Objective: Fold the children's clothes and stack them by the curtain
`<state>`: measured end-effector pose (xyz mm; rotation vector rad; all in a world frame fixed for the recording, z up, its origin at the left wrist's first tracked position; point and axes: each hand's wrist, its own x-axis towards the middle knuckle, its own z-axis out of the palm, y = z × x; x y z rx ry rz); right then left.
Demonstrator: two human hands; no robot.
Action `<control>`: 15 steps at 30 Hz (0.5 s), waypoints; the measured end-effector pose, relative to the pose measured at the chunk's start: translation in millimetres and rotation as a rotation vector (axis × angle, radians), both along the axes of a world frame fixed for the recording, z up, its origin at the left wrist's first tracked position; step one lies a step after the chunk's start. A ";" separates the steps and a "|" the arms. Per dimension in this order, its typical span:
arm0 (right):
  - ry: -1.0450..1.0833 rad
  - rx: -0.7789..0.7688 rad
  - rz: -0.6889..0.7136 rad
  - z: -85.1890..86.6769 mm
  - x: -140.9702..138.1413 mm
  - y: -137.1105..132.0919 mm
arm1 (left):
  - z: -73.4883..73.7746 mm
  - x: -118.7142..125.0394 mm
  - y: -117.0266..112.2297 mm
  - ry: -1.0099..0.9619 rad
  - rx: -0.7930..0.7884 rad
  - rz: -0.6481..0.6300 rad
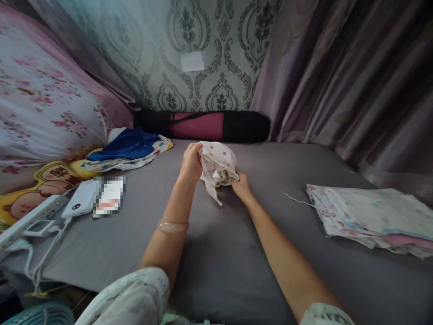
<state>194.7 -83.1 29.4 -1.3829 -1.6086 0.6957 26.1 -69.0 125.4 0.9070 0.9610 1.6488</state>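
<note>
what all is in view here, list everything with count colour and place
small garment: one, white with small pink print, held above the middle of the sheet
sheet: one, grey, covering the bed surface
folded cloths: one pile, white with pastel prints, right side of the sheet
blue cloth: one, dark blue, back left, lying on a printed cloth
rolled mat: one, black and pink, against the back wall
power bank: one, white, left edge of the sheet
power strip: one, white, far left
curtain: one, mauve, right
bangle: one, pale pink, left wrist
left hand: gripping the garment's top
right hand: gripping its lower right edge
</note>
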 end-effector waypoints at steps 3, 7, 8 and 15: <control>0.036 0.065 -0.024 8.3 18.4 9.9 | -5.9 -16.2 0.9 0.008 0.020 0.100; 0.095 0.138 -0.086 29.5 43.2 17.6 | -9.1 -28.9 -2.5 0.120 0.038 0.090; 0.117 0.131 -0.096 37.4 48.7 16.7 | -9.2 -30.5 -3.6 0.151 0.035 0.074; 0.320 -0.153 0.095 111.4 84.9 -30.3 | 1.0 -42.5 -17.6 0.261 0.077 -0.107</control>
